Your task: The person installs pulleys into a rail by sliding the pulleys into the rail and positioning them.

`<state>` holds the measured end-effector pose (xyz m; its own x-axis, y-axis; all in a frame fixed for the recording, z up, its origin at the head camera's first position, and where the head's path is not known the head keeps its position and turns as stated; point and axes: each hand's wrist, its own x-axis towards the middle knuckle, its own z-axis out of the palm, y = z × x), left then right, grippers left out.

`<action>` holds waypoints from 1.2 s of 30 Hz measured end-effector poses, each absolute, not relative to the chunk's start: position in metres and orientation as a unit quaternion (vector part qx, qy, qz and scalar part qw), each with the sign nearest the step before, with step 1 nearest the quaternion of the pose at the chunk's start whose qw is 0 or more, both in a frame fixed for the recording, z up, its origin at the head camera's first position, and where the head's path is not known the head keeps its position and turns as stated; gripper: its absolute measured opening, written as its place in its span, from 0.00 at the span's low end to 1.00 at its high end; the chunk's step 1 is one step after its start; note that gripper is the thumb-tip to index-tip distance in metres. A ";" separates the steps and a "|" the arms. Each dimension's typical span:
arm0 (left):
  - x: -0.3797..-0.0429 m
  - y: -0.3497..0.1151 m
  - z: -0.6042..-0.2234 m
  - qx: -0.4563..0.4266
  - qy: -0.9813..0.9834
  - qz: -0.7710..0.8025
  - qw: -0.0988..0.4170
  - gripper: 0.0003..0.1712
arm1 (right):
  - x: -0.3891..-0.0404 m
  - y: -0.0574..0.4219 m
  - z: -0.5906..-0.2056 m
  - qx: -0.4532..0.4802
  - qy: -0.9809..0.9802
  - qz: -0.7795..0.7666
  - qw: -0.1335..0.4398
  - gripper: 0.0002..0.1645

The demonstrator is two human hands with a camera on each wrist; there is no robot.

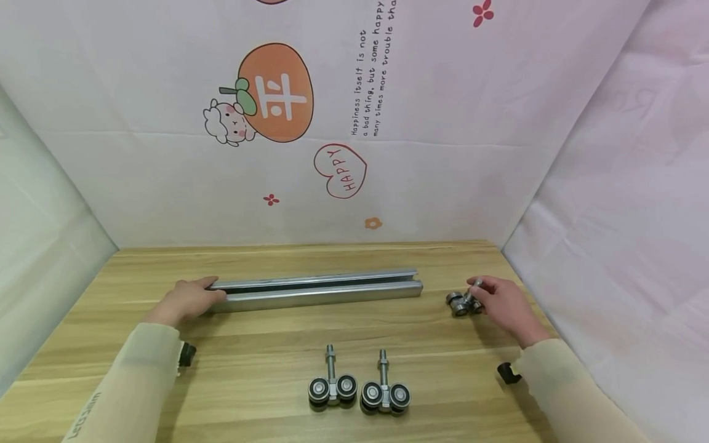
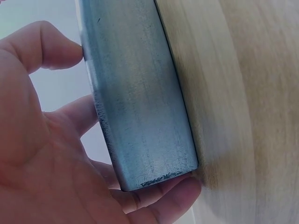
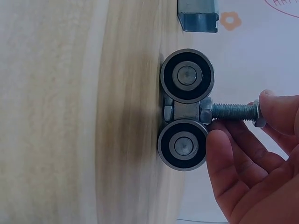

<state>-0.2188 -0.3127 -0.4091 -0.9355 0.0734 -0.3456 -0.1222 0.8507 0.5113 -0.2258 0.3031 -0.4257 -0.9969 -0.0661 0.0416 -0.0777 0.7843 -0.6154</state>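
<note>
A steel C-shaped channel rail [image 1: 321, 299] lies across the far part of the wooden table, its slot facing up. At its left end my left hand [image 1: 185, 300] grips it; in the left wrist view, the thumb touches one edge and fingertips [image 2: 184, 191] wrap the end of the rail [image 2: 140, 102]. Off the rail's right end, my right hand [image 1: 505, 306] holds a trolley roller [image 1: 458, 305] by its threaded bolt. In the right wrist view, this bolt [image 3: 233, 111] stands between thumb and fingers, with the black-and-silver wheels [image 3: 187, 75] close to the tabletop.
Two more trolley rollers, one on the left [image 1: 332, 389] and one on the right [image 1: 385, 397], stand at the near middle, bolts upward. A printed white cloth [image 1: 432, 184] hangs behind the wooden table [image 1: 266, 344], with white cloth on both sides.
</note>
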 end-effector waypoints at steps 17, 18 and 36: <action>-0.220 -0.310 -0.412 -0.003 0.945 0.275 0.178 0.45 | -0.233 0.306 -0.428 0.034 -0.951 0.308 0.026 0.24; -0.221 -0.309 -0.412 -0.003 0.945 0.275 0.177 0.45 | -0.234 0.307 -0.428 0.032 -0.951 0.306 0.027 0.24; -0.224 -0.299 -0.415 0.005 0.948 0.269 0.173 0.43 | -0.249 0.310 -0.432 0.029 -0.955 0.291 0.042 0.26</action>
